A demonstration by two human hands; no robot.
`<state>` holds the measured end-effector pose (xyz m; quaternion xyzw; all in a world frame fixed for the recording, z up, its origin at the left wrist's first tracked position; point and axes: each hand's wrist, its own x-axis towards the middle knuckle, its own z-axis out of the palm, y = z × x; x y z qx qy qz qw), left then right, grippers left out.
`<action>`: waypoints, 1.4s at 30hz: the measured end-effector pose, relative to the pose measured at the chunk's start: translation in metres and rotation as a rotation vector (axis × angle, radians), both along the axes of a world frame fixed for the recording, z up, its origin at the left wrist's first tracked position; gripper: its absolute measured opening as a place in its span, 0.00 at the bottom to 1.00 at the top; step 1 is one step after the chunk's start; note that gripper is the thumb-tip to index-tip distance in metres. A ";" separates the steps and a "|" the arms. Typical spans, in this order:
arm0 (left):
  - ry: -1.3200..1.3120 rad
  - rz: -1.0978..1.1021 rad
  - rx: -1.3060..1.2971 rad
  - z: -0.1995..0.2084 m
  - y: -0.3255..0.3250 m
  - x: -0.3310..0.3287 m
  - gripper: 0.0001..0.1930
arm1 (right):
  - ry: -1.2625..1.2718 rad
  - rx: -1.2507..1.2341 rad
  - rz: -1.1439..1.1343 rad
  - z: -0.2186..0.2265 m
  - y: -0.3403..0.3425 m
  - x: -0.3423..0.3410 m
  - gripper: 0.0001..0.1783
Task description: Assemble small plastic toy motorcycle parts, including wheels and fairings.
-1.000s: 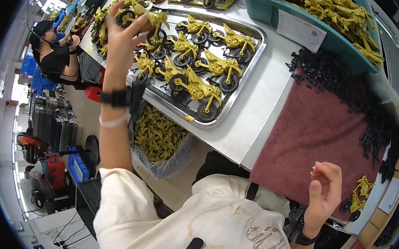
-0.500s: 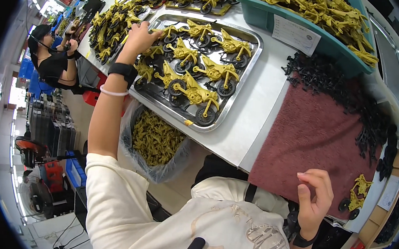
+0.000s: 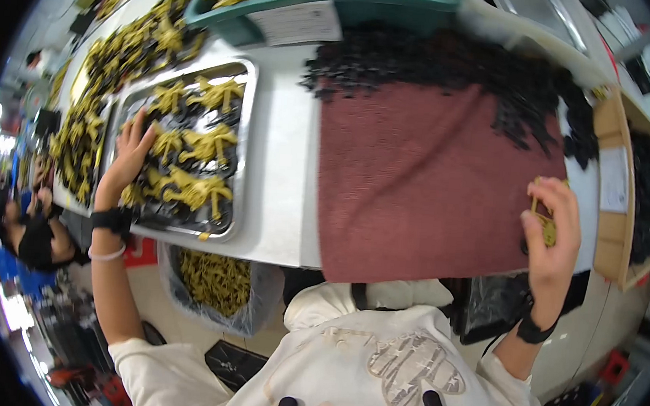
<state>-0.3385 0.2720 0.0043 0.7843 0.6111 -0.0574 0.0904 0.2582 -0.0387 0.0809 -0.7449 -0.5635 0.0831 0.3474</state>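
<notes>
My left hand [image 3: 128, 158] reaches over the left side of a metal tray [image 3: 245, 132], its fingers stretched out and apart. In the tray lie several yellow toy motorcycles [image 3: 209, 146] with black wheels, laid out in rows. At the right edge of a dark red cloth [image 3: 410, 187], my right hand [image 3: 558, 229] has its thumb and fingers curled round a single yellow toy motorcycle [image 3: 547, 233]. The hand covers part of that toy, and the picture is somewhat blurred there.
Many small black parts [image 3: 428, 62] lie heaped along the cloth's far edge. Behind stands a teal bin [image 3: 371, 10] of yellow parts. A cardboard box [image 3: 614, 172] holds black pieces at right. More toys [image 3: 87, 123] lie left of the tray. Below the table is a bagged bin [image 3: 260, 297].
The view has swung to the right. My right hand has moved forward from above the cloth's near edge to the lone toy motorcycle and closed round it. My left hand stays at the tray's left side.
</notes>
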 end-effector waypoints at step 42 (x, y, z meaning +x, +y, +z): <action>-0.366 -0.630 -0.075 0.054 -0.075 0.387 0.08 | 0.073 -0.148 0.188 0.017 -0.002 0.076 0.13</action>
